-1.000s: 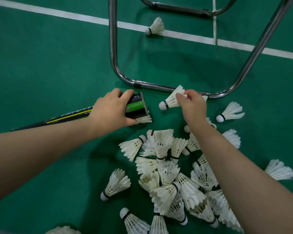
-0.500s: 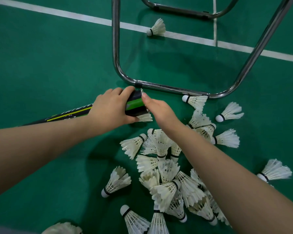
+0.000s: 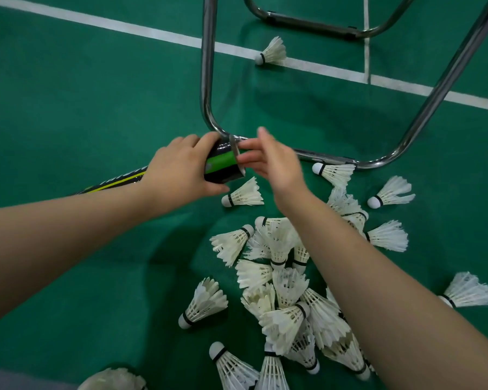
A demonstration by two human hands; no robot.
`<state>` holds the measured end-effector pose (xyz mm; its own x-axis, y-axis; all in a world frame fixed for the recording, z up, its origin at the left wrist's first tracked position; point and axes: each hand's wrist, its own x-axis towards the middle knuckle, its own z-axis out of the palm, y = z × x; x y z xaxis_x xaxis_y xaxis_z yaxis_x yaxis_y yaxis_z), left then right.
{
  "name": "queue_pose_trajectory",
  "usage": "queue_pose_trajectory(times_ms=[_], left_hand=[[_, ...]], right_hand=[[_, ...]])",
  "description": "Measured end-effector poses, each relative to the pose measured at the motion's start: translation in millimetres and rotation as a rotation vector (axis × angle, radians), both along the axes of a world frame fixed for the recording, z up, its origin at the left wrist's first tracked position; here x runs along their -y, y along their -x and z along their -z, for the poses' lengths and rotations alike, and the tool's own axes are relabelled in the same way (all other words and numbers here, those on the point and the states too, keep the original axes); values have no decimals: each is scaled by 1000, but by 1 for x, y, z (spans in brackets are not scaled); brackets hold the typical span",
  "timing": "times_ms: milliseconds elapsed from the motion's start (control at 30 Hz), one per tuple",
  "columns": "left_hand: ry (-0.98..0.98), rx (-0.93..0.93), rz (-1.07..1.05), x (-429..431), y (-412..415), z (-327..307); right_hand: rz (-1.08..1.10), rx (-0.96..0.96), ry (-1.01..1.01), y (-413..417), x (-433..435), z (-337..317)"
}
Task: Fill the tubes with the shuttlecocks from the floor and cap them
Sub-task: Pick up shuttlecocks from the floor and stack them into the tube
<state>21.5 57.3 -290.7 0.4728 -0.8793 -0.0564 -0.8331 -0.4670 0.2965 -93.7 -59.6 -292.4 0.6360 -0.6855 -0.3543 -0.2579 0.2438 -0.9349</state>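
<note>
My left hand [image 3: 178, 168] grips a black tube with green and yellow stripes [image 3: 221, 164] near its open end; the tube lies slanted, its mouth pointing right. At that mouth is my right hand [image 3: 269, 161], fingers stretched out and touching the rim, with no shuttlecock visible in it. One white shuttlecock [image 3: 244, 194] lies on the floor just below the mouth. A pile of several white feather shuttlecocks [image 3: 279, 277] spreads over the green floor under my right forearm. What is inside the tube is hidden.
A chrome chair frame [image 3: 207, 80] stands on the floor right behind the tube mouth, with a second frame [image 3: 307, 22] farther back. A lone shuttlecock [image 3: 271, 52] rests on the white court line [image 3: 152, 32]. More shuttlecocks lie scattered at right [image 3: 468, 289].
My right hand carried a shuttlecock from the right to the tube mouth; that shuttlecock is no longer visible. The tube's open end has risen slightly toward the chair frame.
</note>
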Motion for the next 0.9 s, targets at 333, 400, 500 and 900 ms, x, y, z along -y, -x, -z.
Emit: queue_pose_trajectory(times_ms=[333, 400, 500, 900], left_hand=[[-109, 36, 46, -18, 2, 13], [-116, 29, 56, -16, 5, 13], [-140, 35, 79, -13, 11, 14], [-164, 32, 124, -7, 29, 11]], right_hand=[[-287, -642, 520, 98, 69, 26], [-549, -680, 524, 107, 62, 24], [-780, -681, 513, 110, 41, 25], [-950, -672, 881, 109, 11, 25]])
